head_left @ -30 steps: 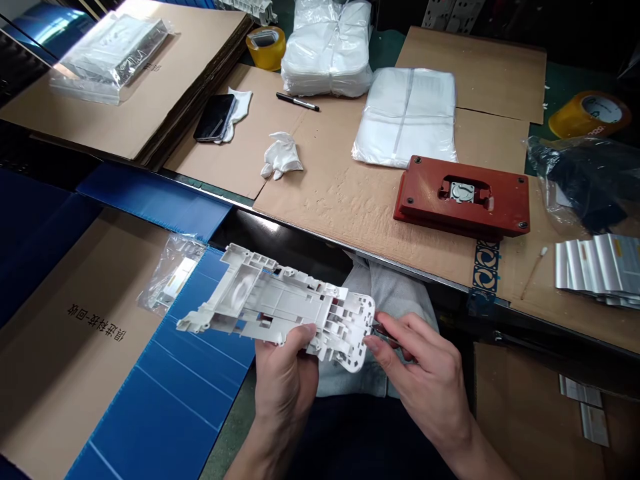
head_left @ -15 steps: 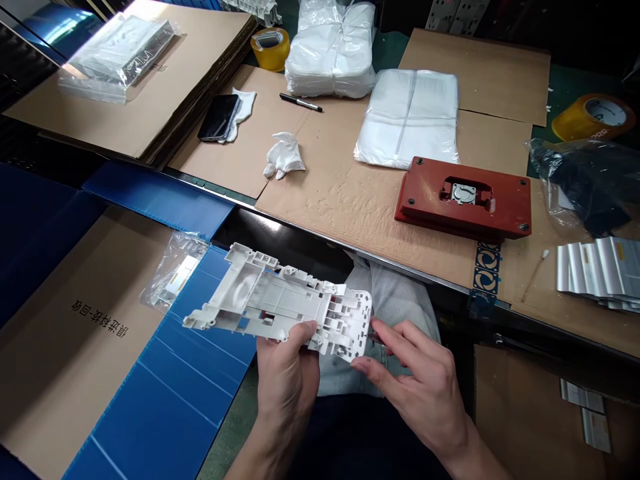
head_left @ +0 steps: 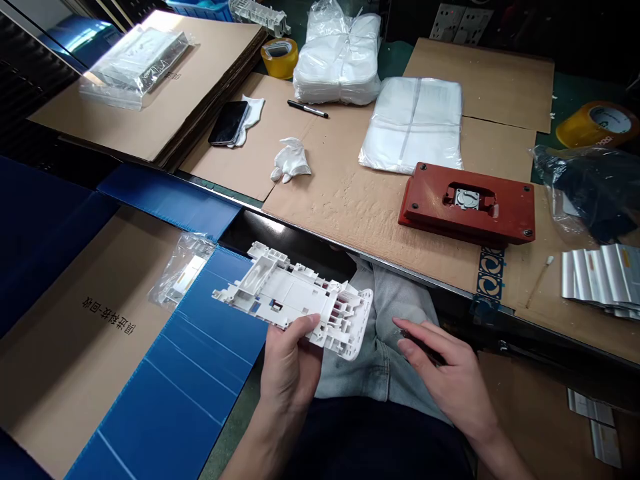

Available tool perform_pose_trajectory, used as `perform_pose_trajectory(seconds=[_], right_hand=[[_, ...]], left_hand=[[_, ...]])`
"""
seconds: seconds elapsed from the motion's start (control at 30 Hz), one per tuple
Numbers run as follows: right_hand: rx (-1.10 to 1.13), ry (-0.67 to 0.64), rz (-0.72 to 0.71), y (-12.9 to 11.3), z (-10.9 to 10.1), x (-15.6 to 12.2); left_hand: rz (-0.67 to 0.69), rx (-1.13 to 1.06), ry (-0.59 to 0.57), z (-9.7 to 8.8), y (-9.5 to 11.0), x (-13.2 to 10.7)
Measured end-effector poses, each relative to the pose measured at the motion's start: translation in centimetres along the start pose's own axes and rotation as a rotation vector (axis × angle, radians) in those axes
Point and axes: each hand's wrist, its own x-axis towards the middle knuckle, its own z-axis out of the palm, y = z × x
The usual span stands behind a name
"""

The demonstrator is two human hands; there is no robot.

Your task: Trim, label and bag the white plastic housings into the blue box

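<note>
My left hand (head_left: 291, 363) grips a white moulded plastic frame (head_left: 293, 293) by its near long edge, thumb on top and fingers underneath. The frame is tilted above my lap, its rounded end to the right and its open bracket end to the left. In my right hand (head_left: 450, 373) is a slim dark tool (head_left: 425, 348), pinched between thumb and fingers. Most of the tool is hidden by the hand, so its exact kind does not show. A gap separates this hand from the frame's rounded end.
Beyond the bench edge stand a red fixture block (head_left: 470, 203), a stack of silver strips (head_left: 600, 277), a cotton swab (head_left: 540, 281), wrapped white bundles (head_left: 413, 123) and a white glove (head_left: 291, 160). To the left, a bagged part (head_left: 185, 270) lies by a blue-edged carton (head_left: 195, 360).
My right hand with the tool has moved right, away from the frame's rounded end. My left hand has turned the frame to a flatter angle. The view has shifted slightly.
</note>
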Motion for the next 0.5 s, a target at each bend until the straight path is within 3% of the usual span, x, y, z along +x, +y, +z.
perform_pose_trajectory(seconds=[0.17,0.27,0.4,0.5], right_hand=[[-0.071,0.027,-0.009,0.6,-0.4,0.1],[-0.122,0.039,-0.031,0.5,-0.8,0.4],[-0.204,0.062,-0.054,0.4,-2.3,1.1],[-0.249,0.081,-0.081,0.1,-3.6,1.8]], left_hand=[[-0.038,-0.001,-0.01,0.0,0.1,-0.3],[-0.09,0.025,-0.081,-0.6,0.2,-0.6],[-0.2,-0.007,-0.343,-1.6,0.8,-1.0],[-0.376,-0.141,-0.558,-1.9,1.2,-1.2]])
